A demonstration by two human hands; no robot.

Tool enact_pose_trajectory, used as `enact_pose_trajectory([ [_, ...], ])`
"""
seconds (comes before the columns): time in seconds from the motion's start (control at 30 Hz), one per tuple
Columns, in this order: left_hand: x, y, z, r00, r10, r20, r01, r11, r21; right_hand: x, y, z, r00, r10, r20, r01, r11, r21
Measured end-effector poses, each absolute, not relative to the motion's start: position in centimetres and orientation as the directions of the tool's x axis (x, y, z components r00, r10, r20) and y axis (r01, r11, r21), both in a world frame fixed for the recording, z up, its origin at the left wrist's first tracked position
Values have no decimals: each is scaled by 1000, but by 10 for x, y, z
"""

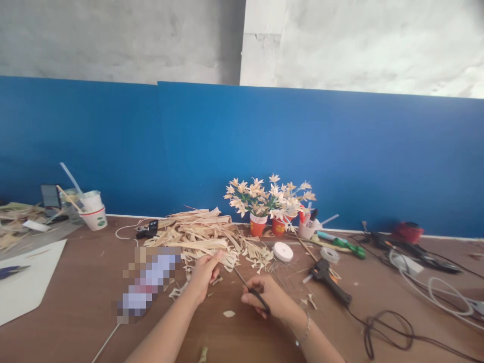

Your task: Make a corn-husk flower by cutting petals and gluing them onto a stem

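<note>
My right hand (264, 296) holds scissors (260, 298) with dark handles, their blades pointing up and left toward my left hand. Pinched in my left hand (206, 272) is a pale piece of dried husk (228, 260), close to the scissor tips. Behind it lies a large heap of dried husk strips (196, 227). Below and between both hands, a small leaf-shaped cut piece (229, 313) rests on the brown table (227, 343).
Red cups (257, 226) with pale flowers (257, 194) stand at the back. White tape roll (283, 251), black glue gun (330, 282) and cables (389, 327) lie right. Left are a pixelated object (149, 285), white board (30, 277) and white cup (94, 217).
</note>
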State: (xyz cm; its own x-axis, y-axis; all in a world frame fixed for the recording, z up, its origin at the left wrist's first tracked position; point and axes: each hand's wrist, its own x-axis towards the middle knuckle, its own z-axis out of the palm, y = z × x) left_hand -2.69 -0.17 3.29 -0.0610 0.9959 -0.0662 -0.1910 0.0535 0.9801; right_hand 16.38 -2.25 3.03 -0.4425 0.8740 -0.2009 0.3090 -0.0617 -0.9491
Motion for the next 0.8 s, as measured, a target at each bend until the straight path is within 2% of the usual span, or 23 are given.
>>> enact_pose_trajectory([
  [0.5,-25,-1,28,-14,998,-62,-181,58,982,162,-23,27,-444,872,-206,290,-77,-954],
  [0.63,-27,2,27,-57,994,-94,-219,79,972,168,-20,26,-474,852,-221,282,-90,-955],
  [0.8,-31,6,28,-140,988,-59,-247,23,969,178,-18,28,-549,811,-203,252,-71,-965],
])
